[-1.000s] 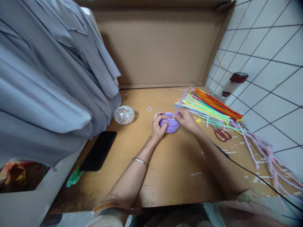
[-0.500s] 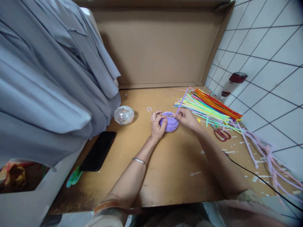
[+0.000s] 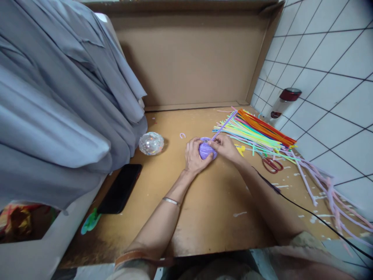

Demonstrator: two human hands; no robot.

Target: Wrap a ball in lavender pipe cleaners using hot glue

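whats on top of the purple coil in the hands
The right hand pinches a purple strip at the top right of the purple coil. The left hand wraps its left side. The surface beneath both hands is covered, and the underside is hidden.

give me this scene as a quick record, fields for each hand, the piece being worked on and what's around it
left hand: curled around the side of the purple coil
right hand: fingertips at the coil's top, pinching the purple strip
strip position: slants up and away from the coil
left of coil: clear faceted ball, black phone
right of coil: bundle of coloured stems, red-handled scissors
surface: brown table
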